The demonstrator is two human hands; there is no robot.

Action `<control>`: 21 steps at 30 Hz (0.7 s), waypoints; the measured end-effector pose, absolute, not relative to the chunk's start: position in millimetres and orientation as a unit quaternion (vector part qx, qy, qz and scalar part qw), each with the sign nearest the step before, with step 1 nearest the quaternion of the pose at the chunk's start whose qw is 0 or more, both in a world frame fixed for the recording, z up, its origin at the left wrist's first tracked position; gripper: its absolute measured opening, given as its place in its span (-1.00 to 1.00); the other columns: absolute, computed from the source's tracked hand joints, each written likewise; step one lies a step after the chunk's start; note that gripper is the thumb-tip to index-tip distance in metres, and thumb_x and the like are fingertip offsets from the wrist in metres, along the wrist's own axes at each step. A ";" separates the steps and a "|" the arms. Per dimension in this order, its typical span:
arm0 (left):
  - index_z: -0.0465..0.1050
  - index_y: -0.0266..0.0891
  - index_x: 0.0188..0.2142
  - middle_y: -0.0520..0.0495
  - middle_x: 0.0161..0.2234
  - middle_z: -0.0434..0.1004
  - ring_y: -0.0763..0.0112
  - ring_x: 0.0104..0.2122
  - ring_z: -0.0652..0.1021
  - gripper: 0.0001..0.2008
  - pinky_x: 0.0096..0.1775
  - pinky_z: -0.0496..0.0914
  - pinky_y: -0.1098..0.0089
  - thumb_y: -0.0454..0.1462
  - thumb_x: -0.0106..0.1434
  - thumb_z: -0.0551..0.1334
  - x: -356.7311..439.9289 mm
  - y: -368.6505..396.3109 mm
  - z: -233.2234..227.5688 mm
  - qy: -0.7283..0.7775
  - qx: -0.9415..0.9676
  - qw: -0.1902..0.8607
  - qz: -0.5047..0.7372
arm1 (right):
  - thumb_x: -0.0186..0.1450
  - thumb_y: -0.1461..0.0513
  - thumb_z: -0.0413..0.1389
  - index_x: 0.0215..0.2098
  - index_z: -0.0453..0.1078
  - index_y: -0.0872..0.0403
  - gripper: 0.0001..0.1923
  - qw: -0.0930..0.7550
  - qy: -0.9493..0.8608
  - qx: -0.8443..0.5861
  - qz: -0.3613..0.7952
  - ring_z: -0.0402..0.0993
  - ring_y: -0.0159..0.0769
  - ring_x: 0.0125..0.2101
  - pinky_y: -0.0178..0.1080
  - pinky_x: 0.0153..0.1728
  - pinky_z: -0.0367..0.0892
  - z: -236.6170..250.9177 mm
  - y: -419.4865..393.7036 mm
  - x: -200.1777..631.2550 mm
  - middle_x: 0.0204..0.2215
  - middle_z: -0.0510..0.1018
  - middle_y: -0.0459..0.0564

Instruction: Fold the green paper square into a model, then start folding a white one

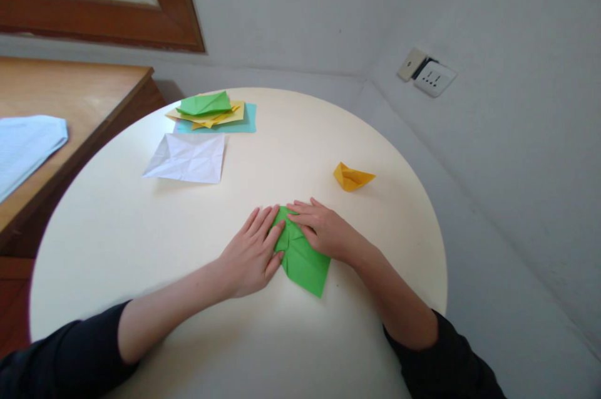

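A green sheet of folding paper (pixel 306 266), creased and partly folded, lies on the white round table in front of me. My left hand (pixel 253 252) rests flat along its left edge, fingers stretched out and pointing away from me. Across its upper right part lies my right hand (pixel 323 227), with fingers extended over the paper. Both hands touch the paper without gripping it. Its lower corner points toward me and is uncovered; parts of the left and right edges are hidden under the fingers.
A yellow folded paper boat (pixel 352 178) sits to the right. Farther back at left are a creased white sheet (pixel 188 158) and a stack of coloured papers (pixel 206 112). A wooden desk (pixel 94 82) with a light blue cloth (pixel 28 148) adjoins the round table (pixel 117 230); walls stand behind.
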State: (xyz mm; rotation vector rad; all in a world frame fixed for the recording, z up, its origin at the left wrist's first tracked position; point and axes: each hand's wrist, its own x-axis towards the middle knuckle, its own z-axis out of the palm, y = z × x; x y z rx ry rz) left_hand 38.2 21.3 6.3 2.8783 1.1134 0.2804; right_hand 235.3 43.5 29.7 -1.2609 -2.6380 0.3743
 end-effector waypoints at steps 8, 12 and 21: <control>0.16 -0.52 0.08 -0.39 0.13 0.20 0.07 0.15 0.20 -0.53 0.17 0.06 0.03 -0.25 0.25 -0.06 41.6 27.4 15.4 0.367 0.922 0.042 0.112 | 0.24 0.44 -0.10 -0.02 0.37 0.11 -0.60 0.088 -0.888 -0.432 0.130 0.26 -0.16 0.10 0.07 0.10 0.13 30.5 43.3 233.6 0.06 0.38 0.09; 0.18 -0.51 0.09 -0.35 0.09 0.26 0.09 0.10 0.26 -0.53 0.17 0.06 0.04 -0.27 0.25 -0.08 44.0 29.6 15.5 0.377 0.918 0.037 0.120 | 0.25 0.43 -0.09 -0.01 0.36 0.07 -0.60 0.079 -0.883 -0.441 0.141 0.24 -0.16 0.11 0.12 0.10 0.09 32.3 42.9 232.3 0.06 0.38 0.07; 0.20 -0.47 0.12 -0.26 0.16 0.21 0.06 0.17 0.17 -0.51 0.20 -0.03 0.05 -0.25 0.26 -0.06 43.9 30.1 16.1 0.372 0.922 0.015 0.108 | 0.30 0.37 -0.11 0.02 0.33 -0.05 -0.61 0.065 -0.873 -0.458 0.153 0.15 -0.14 0.16 0.24 0.15 -0.19 36.6 42.7 237.7 0.09 0.35 -0.07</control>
